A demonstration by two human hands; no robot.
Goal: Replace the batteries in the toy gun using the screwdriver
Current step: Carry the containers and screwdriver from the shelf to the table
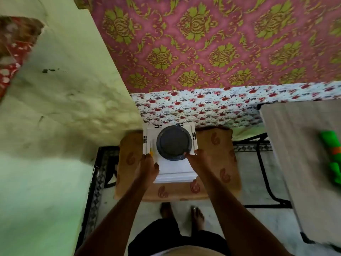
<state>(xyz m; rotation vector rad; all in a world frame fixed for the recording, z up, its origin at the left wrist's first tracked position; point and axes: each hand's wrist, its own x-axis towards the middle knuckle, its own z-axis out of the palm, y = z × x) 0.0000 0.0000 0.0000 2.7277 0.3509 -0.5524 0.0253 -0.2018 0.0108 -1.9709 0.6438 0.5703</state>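
Observation:
A white plastic stool (173, 174) stands on a brown patterned cushion (219, 154) below me. On its top lie a round dark plate (173, 142) and a thin yellow-handled screwdriver (151, 150) at the left edge. My left hand (147, 168) grips the stool's left side and touches the screwdriver's handle. My right hand (195, 159) holds the stool's right edge beside the plate's rim. The green and orange toy gun (332, 154) lies on a wooden table (295, 145) at the far right, partly cut off by the frame.
A green plastered wall (55, 108) rises at the left. A pink and green patterned cloth (212, 43) and a floral sheet (203, 106) hang ahead. My bare feet (182, 213) stand on the pale floor. The table's black metal frame (265, 172) runs beside the cushion.

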